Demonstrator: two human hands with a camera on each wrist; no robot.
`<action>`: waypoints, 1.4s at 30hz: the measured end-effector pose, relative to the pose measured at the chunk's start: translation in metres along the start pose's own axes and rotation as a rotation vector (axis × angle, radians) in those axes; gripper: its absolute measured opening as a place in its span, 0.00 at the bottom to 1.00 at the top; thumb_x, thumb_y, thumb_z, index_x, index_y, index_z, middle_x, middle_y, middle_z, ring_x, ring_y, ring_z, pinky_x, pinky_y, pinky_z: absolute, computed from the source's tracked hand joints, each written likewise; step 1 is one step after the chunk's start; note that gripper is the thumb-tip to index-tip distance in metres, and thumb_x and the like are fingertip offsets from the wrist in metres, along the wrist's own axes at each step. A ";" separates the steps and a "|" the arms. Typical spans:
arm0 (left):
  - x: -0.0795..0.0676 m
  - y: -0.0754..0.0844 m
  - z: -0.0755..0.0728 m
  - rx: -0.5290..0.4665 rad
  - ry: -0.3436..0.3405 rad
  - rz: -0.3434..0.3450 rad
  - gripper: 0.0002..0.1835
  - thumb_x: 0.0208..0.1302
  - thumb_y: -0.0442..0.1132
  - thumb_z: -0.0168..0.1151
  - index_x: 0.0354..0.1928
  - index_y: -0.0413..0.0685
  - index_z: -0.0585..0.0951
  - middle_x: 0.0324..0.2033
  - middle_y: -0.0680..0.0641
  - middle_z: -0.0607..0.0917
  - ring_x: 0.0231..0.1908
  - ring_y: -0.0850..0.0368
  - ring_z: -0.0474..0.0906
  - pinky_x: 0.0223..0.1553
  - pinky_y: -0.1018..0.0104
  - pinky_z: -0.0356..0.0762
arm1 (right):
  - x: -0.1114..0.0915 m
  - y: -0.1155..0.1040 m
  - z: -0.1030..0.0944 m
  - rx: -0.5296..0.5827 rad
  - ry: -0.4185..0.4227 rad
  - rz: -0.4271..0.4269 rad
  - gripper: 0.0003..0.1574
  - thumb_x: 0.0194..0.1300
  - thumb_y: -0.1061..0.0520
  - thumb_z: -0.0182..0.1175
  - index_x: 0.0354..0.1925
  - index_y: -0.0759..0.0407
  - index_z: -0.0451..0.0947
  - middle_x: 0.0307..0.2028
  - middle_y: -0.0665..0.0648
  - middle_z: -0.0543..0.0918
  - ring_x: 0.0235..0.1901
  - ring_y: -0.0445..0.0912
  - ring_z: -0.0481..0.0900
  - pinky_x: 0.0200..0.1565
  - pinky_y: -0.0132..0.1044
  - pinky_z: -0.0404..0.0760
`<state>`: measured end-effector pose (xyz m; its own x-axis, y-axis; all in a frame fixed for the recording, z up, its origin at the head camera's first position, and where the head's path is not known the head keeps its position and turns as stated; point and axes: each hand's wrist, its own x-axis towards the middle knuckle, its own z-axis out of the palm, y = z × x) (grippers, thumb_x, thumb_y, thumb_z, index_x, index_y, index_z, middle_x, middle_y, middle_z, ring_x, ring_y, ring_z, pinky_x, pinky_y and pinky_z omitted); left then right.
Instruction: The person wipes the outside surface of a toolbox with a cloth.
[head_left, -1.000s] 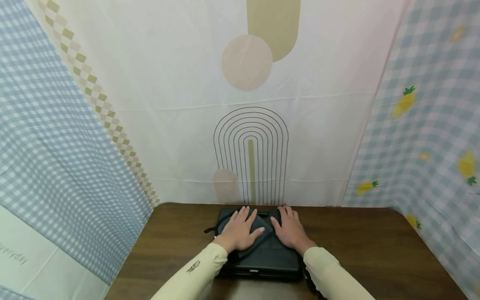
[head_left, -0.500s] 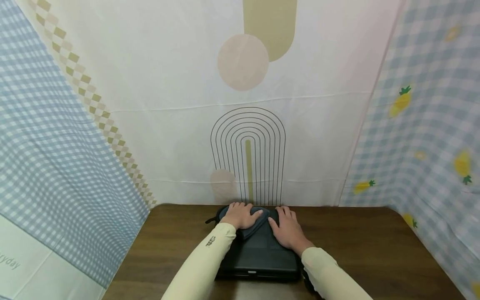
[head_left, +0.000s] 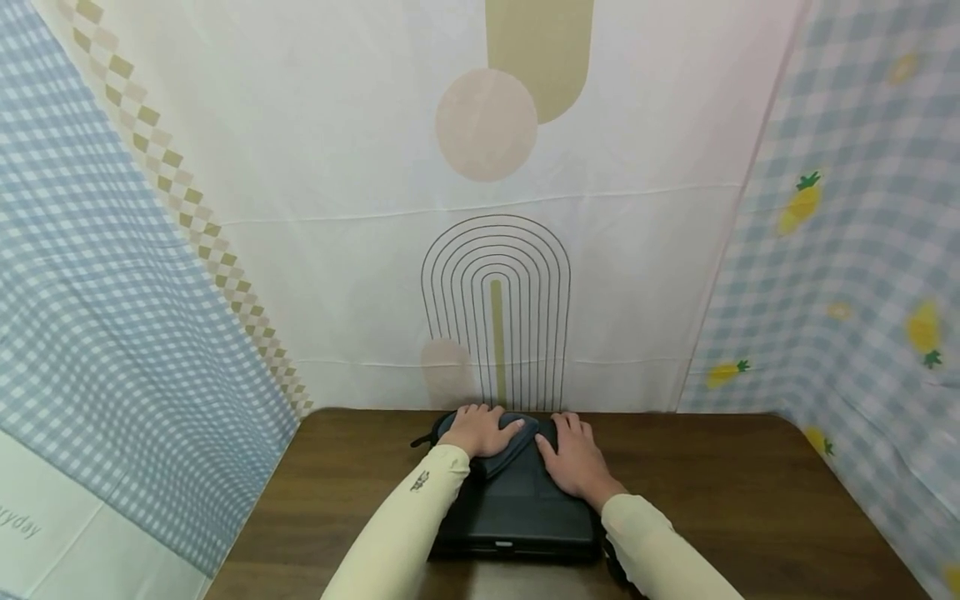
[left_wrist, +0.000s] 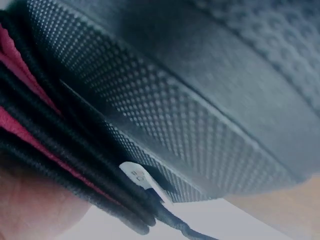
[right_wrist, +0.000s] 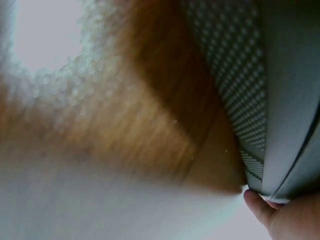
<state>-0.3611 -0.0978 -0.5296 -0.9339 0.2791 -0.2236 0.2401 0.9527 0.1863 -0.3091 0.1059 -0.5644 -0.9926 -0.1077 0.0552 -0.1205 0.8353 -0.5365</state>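
A black case with meshed sides lies on the table in the head view. Across its far left corner is a dark blue-grey folded fabric piece, whose stacked layers show black and pink edges in the left wrist view. A white tag and thin cord stick out beside those layers. My left hand rests on the fabric, thumb pointing right. On the case's right side lies my right hand, its thumb on top and its fingers reaching the far edge. The right wrist view shows fingertips at a case corner.
The brown wooden table extends on both sides of the case. Directly behind it hangs a white printed curtain, with checked cloths at left and right. A black strap lies by the case's near right corner.
My left hand has moved away from me to the case's far left edge, and the fabric has shifted with it, uncovering more of the case top. My right hand has stayed in place.
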 end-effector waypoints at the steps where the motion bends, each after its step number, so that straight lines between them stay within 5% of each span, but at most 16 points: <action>1: -0.001 -0.001 0.000 -0.005 0.002 0.003 0.40 0.82 0.71 0.35 0.81 0.54 0.69 0.79 0.42 0.72 0.81 0.42 0.65 0.83 0.44 0.58 | 0.000 0.000 0.000 0.000 -0.002 0.003 0.42 0.84 0.36 0.49 0.80 0.63 0.63 0.78 0.68 0.63 0.78 0.69 0.61 0.68 0.72 0.73; 9: -0.008 -0.020 -0.005 -0.064 0.026 -0.013 0.42 0.80 0.73 0.38 0.80 0.53 0.71 0.78 0.40 0.72 0.80 0.40 0.65 0.82 0.43 0.60 | 0.000 -0.001 0.004 0.004 0.031 -0.002 0.42 0.84 0.36 0.49 0.79 0.63 0.64 0.78 0.67 0.65 0.77 0.68 0.62 0.65 0.72 0.75; 17: -0.006 -0.068 -0.001 -0.203 0.078 -0.060 0.47 0.78 0.75 0.41 0.80 0.46 0.69 0.77 0.33 0.71 0.77 0.31 0.67 0.78 0.33 0.63 | -0.001 0.002 0.003 0.015 0.033 0.004 0.42 0.84 0.36 0.49 0.79 0.63 0.64 0.78 0.67 0.64 0.77 0.67 0.62 0.66 0.72 0.75; 25: -0.030 -0.091 -0.002 -0.652 0.060 -0.113 0.46 0.82 0.65 0.50 0.84 0.39 0.55 0.82 0.28 0.59 0.81 0.28 0.58 0.78 0.32 0.62 | -0.001 0.005 0.003 0.018 0.032 0.005 0.43 0.84 0.36 0.49 0.79 0.63 0.64 0.78 0.66 0.64 0.77 0.67 0.61 0.66 0.71 0.76; 42: -0.045 -0.089 0.001 -0.637 0.136 -0.090 0.42 0.85 0.60 0.48 0.83 0.34 0.55 0.80 0.25 0.62 0.79 0.25 0.62 0.77 0.31 0.64 | -0.001 0.003 0.004 0.041 0.037 0.002 0.42 0.84 0.37 0.50 0.79 0.64 0.64 0.78 0.67 0.64 0.77 0.67 0.61 0.66 0.70 0.76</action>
<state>-0.3402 -0.1946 -0.5368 -0.9783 0.1437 -0.1495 -0.0056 0.7023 0.7119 -0.3085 0.1059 -0.5697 -0.9927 -0.0858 0.0849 -0.1191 0.8126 -0.5705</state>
